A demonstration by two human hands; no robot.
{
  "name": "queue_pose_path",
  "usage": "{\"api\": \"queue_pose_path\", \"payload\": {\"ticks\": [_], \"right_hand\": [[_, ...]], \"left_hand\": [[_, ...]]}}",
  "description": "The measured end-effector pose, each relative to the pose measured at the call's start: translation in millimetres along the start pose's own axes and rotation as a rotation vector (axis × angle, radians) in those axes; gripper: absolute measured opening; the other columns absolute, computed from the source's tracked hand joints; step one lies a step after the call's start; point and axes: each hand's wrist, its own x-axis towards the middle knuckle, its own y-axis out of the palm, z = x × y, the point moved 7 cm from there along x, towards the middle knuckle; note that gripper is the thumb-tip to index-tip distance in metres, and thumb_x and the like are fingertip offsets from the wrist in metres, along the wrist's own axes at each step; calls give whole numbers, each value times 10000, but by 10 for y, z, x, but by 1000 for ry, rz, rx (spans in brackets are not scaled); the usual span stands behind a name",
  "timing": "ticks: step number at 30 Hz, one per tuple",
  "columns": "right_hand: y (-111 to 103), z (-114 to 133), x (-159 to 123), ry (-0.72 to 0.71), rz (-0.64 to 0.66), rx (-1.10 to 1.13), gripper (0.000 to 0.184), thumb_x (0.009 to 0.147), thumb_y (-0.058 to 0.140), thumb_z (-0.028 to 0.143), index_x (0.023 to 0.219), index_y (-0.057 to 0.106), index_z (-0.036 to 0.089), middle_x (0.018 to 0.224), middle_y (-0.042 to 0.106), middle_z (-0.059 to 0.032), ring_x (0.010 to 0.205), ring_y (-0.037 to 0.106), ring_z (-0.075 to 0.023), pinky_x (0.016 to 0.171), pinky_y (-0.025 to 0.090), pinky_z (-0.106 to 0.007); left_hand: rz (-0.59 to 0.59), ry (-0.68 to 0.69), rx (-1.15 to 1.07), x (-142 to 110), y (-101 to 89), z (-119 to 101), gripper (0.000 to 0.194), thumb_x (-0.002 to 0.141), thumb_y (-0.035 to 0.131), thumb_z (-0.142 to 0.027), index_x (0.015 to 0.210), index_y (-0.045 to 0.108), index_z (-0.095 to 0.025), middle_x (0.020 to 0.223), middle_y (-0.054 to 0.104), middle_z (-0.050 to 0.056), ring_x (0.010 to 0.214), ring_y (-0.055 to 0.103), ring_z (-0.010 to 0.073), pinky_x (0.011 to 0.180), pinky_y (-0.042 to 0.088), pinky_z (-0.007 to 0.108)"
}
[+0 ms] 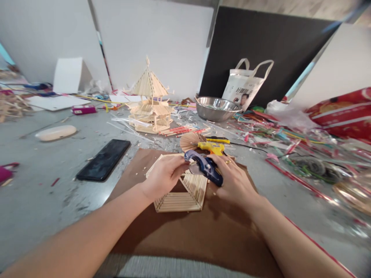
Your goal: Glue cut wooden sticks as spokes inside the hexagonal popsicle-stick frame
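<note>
My right hand (pixel 232 175) is closed round the handles of blue cutting shears (pixel 207 166), whose jaws point left. At those jaws my left hand (pixel 165 173) pinches with thumb and fingertips; whatever is in the pinch is too small or hidden to make out. Below both hands lies a flat polygonal panel (pixel 179 202) of thin wooden sticks with an opening in its middle, partly covered by my left hand. It rests on a brown sheet (pixel 185 235). Just beyond the shears is a yellow glue gun (pixel 213 147), beside a round fan-like piece (pixel 191 142).
A stick-built pagoda (pixel 150 100) stands behind, near red-tipped sticks (pixel 181 130) and a metal bowl (pixel 216 108). Left are a black phone (pixel 104 160) and a white oval case (pixel 56 133). A yellow utility knife (pixel 217 139) lies past the glue gun. Scraps and wires clutter the right.
</note>
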Motion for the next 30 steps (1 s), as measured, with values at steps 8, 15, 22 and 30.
{"api": "queue_pose_path", "payload": {"ticks": [8, 15, 22, 30], "right_hand": [[23, 4, 7, -3, 26, -21, 546, 599, 479, 205, 1134, 371, 185, 1065, 522, -104, 953, 495, -250, 769, 407, -375], [45, -1, 3, 11, 55, -37, 561, 574, 483, 181, 1125, 378, 183, 1044, 541, -105, 939, 508, -249, 767, 406, -369], [46, -17, 0, 20, 69, -52, 535, 589, 471, 203, 1116, 386, 185, 1032, 547, -101, 933, 514, -241, 735, 421, -355], [58, -1, -1, 8, 79, -61, 539, 591, 479, 201, 1121, 391, 164, 1030, 550, -112, 942, 511, -244, 737, 426, -358]], "left_hand": [[0, 32, 33, 0, 2, -22, 218, 825, 350, -239, 829, 557, -171, 702, 578, 34, 637, 508, 116, 572, 380, 231], [-5, 54, 31, -6, -3, -29, 198, 818, 364, -226, 824, 553, -168, 749, 596, 47, 687, 527, 133, 600, 392, 249], [-12, 47, 22, -9, -3, -25, 182, 812, 381, -222, 850, 549, -165, 753, 597, 46, 684, 533, 132, 592, 400, 242], [-10, 64, 24, -14, 5, -16, 185, 809, 384, -204, 889, 544, -158, 769, 597, 45, 699, 533, 133, 606, 410, 245]]}}
